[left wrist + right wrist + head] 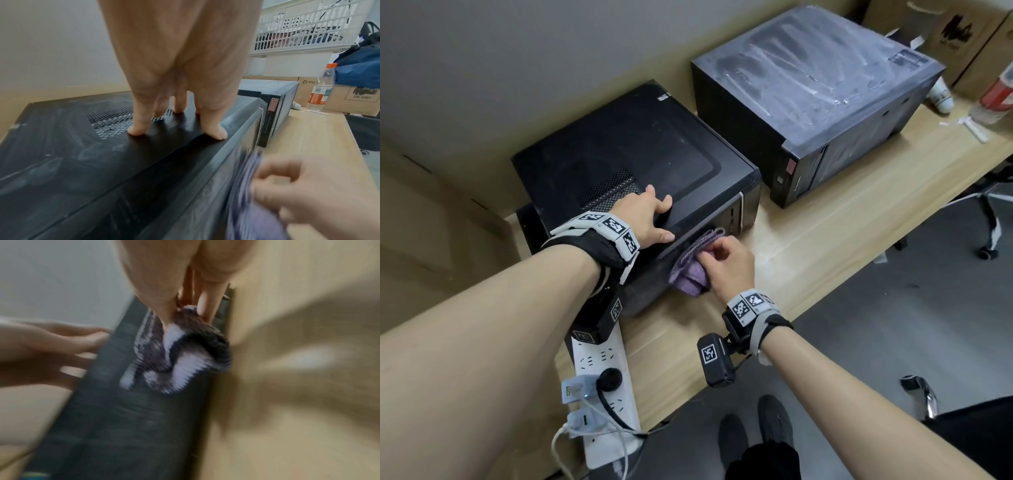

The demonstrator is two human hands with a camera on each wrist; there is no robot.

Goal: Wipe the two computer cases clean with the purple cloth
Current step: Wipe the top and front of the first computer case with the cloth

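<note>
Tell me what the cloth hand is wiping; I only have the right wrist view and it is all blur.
Observer: The right hand holds the purple cloth against the near case, on its side facing the person.
Operator: Report the other hand.
Observer: The left hand rests on that case's top, fingertips down by the vent holes.
Operator: Check the second case.
Observer: The far case is grey with streaked dust on top.
</note>
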